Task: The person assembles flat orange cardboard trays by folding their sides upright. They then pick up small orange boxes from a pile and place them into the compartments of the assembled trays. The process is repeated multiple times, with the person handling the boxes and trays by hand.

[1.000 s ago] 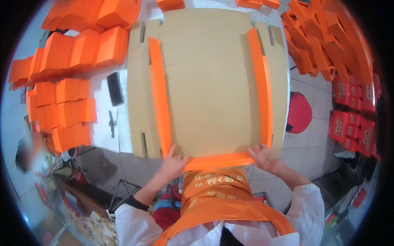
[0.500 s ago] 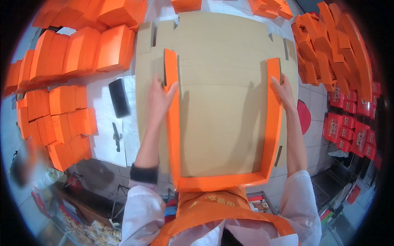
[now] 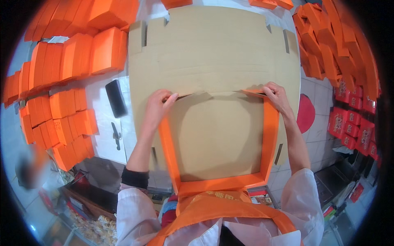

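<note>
A large brown cardboard sheet (image 3: 217, 49) lies in front of me. On its near part stands an orange cardboard strip (image 3: 271, 139), running along the left, near and right sides like a three-sided frame. Its two far ends bend inward, their brown inner faces partly showing. My left hand (image 3: 158, 107) pinches the left end between thumb and fingers. The right end is gripped by my right hand (image 3: 278, 98), with the fingers curled over its corner. Between the two bent ends there is a gap. The strip's near side rests close against my orange apron (image 3: 221, 205).
Several orange boxes (image 3: 108, 51) stand in rows at the left, with more orange pieces (image 3: 320, 45) at the far right. A black phone (image 3: 116, 98) and a dark tool (image 3: 116, 136) lie on the white surface. Red boxes (image 3: 338, 121) are stacked at the right, near a red round object (image 3: 305, 113).
Both hands have moved nearer to me along the strip's sides. The strip's far ends, straight before, are now folded inward toward each other.
</note>
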`<state>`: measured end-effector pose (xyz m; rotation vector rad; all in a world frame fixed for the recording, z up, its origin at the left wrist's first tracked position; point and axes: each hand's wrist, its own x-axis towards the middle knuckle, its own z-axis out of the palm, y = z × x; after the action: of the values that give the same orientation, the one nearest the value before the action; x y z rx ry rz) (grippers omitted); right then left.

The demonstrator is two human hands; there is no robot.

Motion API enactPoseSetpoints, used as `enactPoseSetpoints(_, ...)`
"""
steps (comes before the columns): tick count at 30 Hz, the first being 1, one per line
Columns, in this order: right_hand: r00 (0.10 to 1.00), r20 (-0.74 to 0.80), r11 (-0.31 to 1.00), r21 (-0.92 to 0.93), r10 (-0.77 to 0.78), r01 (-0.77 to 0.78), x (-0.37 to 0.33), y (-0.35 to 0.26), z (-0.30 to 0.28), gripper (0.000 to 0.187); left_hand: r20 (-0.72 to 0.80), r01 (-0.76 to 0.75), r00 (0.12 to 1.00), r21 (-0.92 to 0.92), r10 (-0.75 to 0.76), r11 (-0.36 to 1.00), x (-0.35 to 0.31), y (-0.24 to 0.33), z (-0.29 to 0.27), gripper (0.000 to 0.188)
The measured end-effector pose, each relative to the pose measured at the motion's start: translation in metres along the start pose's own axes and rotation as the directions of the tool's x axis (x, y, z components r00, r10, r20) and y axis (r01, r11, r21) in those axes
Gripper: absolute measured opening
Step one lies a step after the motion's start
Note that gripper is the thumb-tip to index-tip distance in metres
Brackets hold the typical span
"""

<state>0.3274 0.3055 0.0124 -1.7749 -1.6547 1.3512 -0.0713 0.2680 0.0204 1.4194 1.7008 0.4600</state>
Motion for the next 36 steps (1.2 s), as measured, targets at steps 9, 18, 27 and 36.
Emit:
enactPoseSetpoints(9,0.957,-0.288,0.997,0.059,-0.024,0.043,0.011,0.02,0.014,0.059,-0.132,0.311,0.931,-0.207,-0.341,0.928,-0.004,0.0,0.013,0.087)
enactPoseSetpoints(18,0.959,-0.218,0.93,0.354,0.183,-0.097,0.012,0.022,0.011,0.085,-0.03,0.348,0.926,-0.322,-0.377,0.88,-0.009,0.016,-0.002,0.099)
enactPoseSetpoints(27,0.944,-0.228,0.889,0.443,0.24,-0.119,0.014,0.018,0.013,0.072,-0.458,0.055,0.881,-0.148,-0.118,0.987,-0.016,-0.002,0.021,0.047)
enactPoseSetpoints(36,0.971,-0.158,0.408,0.886,-0.178,0.219,-0.001,0.061,0.001,0.05,-0.433,-0.354,0.89,-0.461,0.141,0.814,-0.037,-0.045,0.033,0.025)
